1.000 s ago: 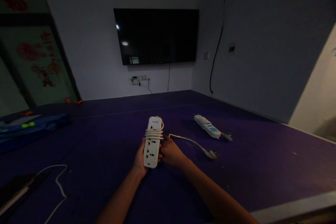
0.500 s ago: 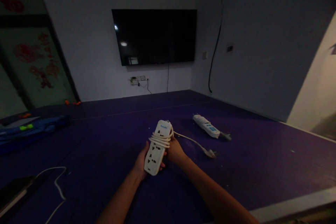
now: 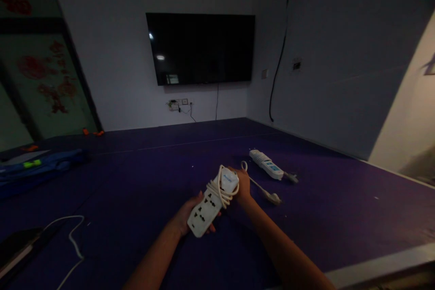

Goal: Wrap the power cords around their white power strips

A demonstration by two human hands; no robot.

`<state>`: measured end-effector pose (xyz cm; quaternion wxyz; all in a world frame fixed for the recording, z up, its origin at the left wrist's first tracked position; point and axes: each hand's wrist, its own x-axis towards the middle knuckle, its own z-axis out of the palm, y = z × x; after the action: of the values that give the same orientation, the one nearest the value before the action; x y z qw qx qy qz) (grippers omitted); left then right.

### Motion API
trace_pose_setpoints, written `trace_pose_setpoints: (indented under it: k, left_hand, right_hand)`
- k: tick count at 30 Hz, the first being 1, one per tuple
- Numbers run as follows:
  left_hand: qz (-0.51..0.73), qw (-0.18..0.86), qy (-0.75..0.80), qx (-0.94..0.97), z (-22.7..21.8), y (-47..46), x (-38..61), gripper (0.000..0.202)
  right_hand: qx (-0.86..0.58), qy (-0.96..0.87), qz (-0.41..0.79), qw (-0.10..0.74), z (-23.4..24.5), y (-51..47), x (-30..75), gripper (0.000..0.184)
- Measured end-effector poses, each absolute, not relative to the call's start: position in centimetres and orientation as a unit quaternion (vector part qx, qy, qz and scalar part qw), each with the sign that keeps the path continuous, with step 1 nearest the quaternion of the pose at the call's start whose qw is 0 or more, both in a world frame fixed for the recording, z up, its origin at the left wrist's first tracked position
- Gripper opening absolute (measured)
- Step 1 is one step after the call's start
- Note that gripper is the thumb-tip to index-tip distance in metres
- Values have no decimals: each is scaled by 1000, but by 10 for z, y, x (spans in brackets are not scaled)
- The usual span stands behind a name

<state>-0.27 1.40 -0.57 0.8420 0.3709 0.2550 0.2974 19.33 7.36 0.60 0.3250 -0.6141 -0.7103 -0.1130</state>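
Observation:
A white power strip (image 3: 205,210) is tilted up to the right above the purple surface, its sockets facing me. My left hand (image 3: 190,210) is closed around its lower end, thumb on one side and fingertips showing on the other. Several loops of white cord (image 3: 220,190) are wound about the strip's upper part. At that upper end my right hand (image 3: 242,186) is closed by the cord; its fingers are partly hidden behind the strip. From there the cord's free end runs right to a white plug (image 3: 273,198) lying on the surface.
A second power strip (image 3: 268,165), its cord wrapped round it, lies to the right. Blue clothing (image 3: 44,165) is at the left, above a dark object with a white cable (image 3: 76,244). A television (image 3: 204,50) hangs on the far wall, and a black cable (image 3: 280,63) dangles at the corner.
The power strip has turned clockwise, its upper end swinging right. My right hand has moved up and right along with the cord, and the loops sit looser and nearer the upper end.

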Motion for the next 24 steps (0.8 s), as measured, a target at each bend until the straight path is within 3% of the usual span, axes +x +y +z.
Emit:
trace_pose_setpoints:
  k: [11, 22, 24]
  left_hand:
    - [355, 835, 249, 339, -7, 16, -4, 54]
    - [509, 763, 217, 335, 6, 11, -9, 54]
    - [505, 760, 218, 346, 7, 10, -9, 54]
  right_hand:
    - [-688, -601, -100, 395, 9, 73, 204, 35]
    - [-680, -682, -93, 253, 2, 79, 194, 29]
    - [-659, -708, -83, 241, 0, 79, 192, 37]
